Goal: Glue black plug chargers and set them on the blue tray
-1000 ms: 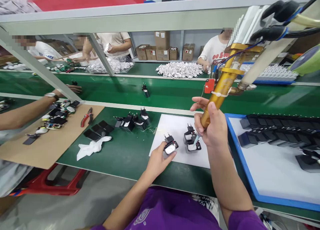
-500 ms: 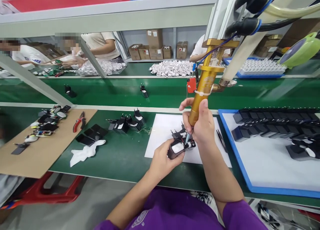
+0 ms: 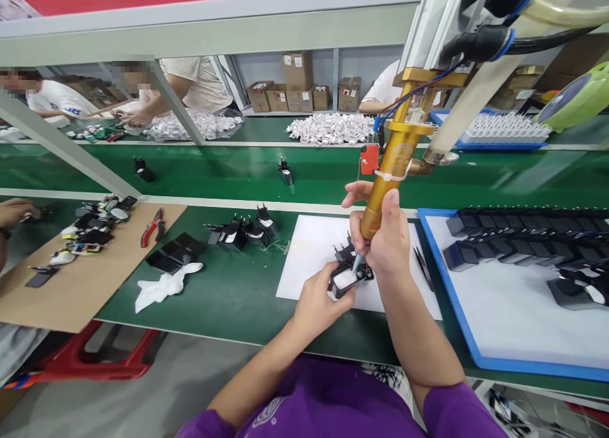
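My left hand (image 3: pixel 318 303) grips the side of an open black plug adapter (image 3: pixel 339 290) with a white part showing inside. Wrapped round the lower end of a hanging gold glue dispenser (image 3: pixel 391 159) is my right hand (image 3: pixel 389 242). Its pale blue tapered nozzle (image 3: pixel 356 263) points down into the adapter's open housing; whether the tip touches anything inside is too small to tell. Beneath both hands lies a white sheet (image 3: pixel 304 247) on the green bench. Behind the held adapter, prongs and a black plug piece (image 3: pixel 343 252) stick up.
Tweezers (image 3: pixel 423 268) lie right of my right hand, beside a blue-rimmed tray (image 3: pixel 457 317) of black adapters. Leftward are more adapters (image 3: pixel 233 233), black covers (image 3: pixel 176 252), a white cloth (image 3: pixel 166 288) and pliers (image 3: pixel 153 227). A co-worker's hand (image 3: pixel 19 211) is at far left.
The adapter and nozzle have shifted slightly within the housing area, the adapter a little rightward. Two adapters on the green belt have moved right. A co-worker's hand has come into view at left.
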`<move>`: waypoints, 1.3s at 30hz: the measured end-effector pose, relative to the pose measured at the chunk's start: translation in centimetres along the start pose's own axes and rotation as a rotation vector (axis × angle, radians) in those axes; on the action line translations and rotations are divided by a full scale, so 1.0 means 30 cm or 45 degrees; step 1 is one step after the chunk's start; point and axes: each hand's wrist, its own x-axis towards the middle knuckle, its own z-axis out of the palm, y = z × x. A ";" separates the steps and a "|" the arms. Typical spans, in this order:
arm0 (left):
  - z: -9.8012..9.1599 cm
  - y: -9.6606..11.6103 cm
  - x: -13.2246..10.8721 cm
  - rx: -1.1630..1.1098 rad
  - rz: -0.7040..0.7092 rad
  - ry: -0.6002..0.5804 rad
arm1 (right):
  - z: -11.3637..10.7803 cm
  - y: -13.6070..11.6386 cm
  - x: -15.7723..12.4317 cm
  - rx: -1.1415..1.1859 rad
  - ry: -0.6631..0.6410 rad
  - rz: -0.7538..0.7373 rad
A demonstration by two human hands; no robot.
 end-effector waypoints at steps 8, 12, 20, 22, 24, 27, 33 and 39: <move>0.050 0.045 0.014 -0.088 -0.012 0.018 | 0.010 0.006 -0.017 0.031 0.020 -0.005; 0.059 0.059 0.019 -0.070 -0.028 0.031 | 0.008 0.009 -0.016 0.058 0.001 -0.006; -0.001 -0.040 0.055 0.003 -0.002 0.089 | -0.018 0.009 0.015 -0.041 -0.020 0.014; -0.043 -0.106 0.106 0.106 -0.031 0.119 | -0.032 0.008 0.026 -0.055 0.003 0.030; -0.072 -0.167 0.171 0.183 -0.056 0.094 | -0.043 0.007 0.036 -0.058 0.038 0.038; -0.069 -0.215 0.267 0.148 -0.068 -0.035 | -0.054 0.008 0.046 -0.033 0.084 0.030; 0.001 -0.203 0.358 -0.020 0.036 -0.314 | -0.059 0.016 0.051 -0.041 0.130 0.018; -0.114 -0.256 0.491 -0.139 0.018 -0.422 | -0.066 0.024 0.055 -0.003 0.115 0.017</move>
